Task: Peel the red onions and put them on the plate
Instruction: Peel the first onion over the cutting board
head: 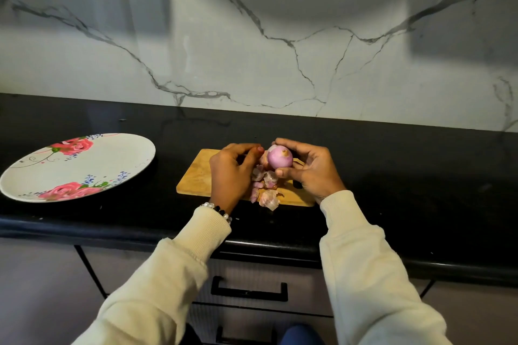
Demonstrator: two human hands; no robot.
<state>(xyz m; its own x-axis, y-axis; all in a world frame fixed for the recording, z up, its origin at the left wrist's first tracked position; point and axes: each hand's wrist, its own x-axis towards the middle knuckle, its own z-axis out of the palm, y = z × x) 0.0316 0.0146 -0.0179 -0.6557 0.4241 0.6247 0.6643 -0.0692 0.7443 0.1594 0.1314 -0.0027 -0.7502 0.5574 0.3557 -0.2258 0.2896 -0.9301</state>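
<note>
A red onion point(279, 158), mostly bare and pale purple, is held above the wooden cutting board point(196, 179). My right hand point(311, 171) grips it with fingers over the top and thumb underneath. My left hand point(232, 171) is close on the onion's left with its fingers curled and fingertips at the onion's side; whether they pinch a skin there is hidden. Loose onion skins point(266, 187) lie on the board under my hands. The white plate point(112, 159) with pink roses sits at the left of the counter, with nothing on it.
The black counter point(406, 176) runs along a marble wall. Its front edge is just below my wrists, with drawers and black handles point(249, 288) underneath. A dark object point(297, 184) peeks out on the board under my right hand.
</note>
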